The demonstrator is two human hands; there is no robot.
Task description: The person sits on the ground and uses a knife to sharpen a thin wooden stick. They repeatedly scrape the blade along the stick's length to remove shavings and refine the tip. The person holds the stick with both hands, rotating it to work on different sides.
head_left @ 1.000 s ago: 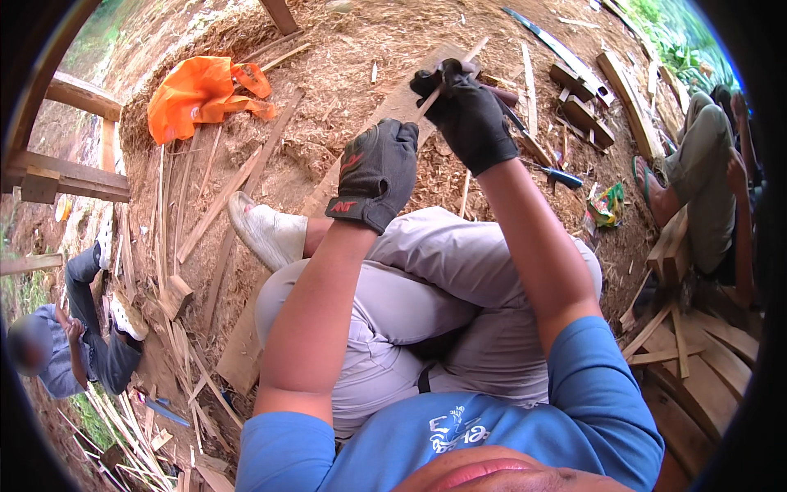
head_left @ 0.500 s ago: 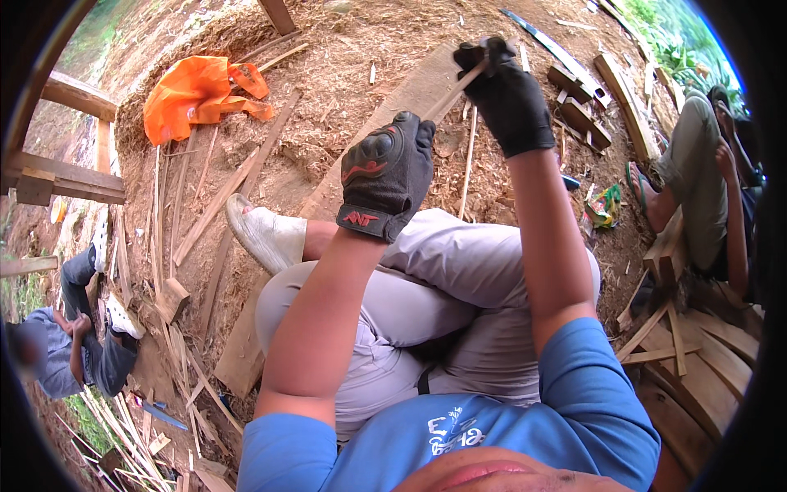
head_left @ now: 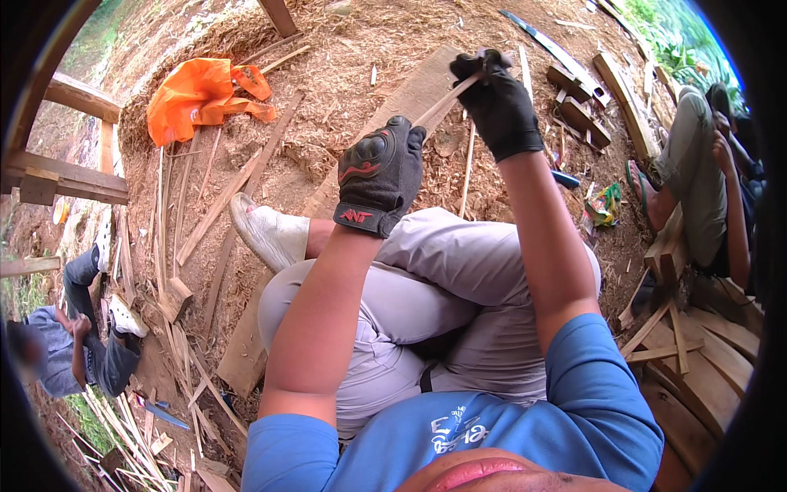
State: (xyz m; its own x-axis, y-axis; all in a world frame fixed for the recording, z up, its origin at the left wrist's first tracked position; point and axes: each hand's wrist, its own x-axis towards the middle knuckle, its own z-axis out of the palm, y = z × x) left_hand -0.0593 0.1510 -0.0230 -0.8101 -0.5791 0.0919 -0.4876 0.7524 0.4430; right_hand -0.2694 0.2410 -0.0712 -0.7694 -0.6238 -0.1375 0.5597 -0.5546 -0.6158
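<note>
A thin, pale wooden strip (head_left: 447,99) runs slantwise between my two black-gloved hands, above the ground in front of my crossed legs. My left hand (head_left: 381,174) is closed round its nearer end, knuckle guard uppermost. Farther out and to the right, my right hand (head_left: 498,105) is closed on the far end, with its fingers curled in. Whether anything else sits in the right hand's fingers I cannot make out. Below the strip a wide flat board (head_left: 402,100) lies on the ground, partly covered by my left hand and leg.
Wood shavings cover the ground. An orange bag (head_left: 188,100) lies far left, near long wooden strips (head_left: 217,209). Timber blocks (head_left: 582,115) and a long blade-like piece (head_left: 549,51) are far right. A person (head_left: 82,336) sits at left; another person's leg (head_left: 697,156) shows at right.
Both hands have shifted slightly toward the left and nearer to me, still gripping the strip. The right hand has turned a little. The things around have barely moved in view.
</note>
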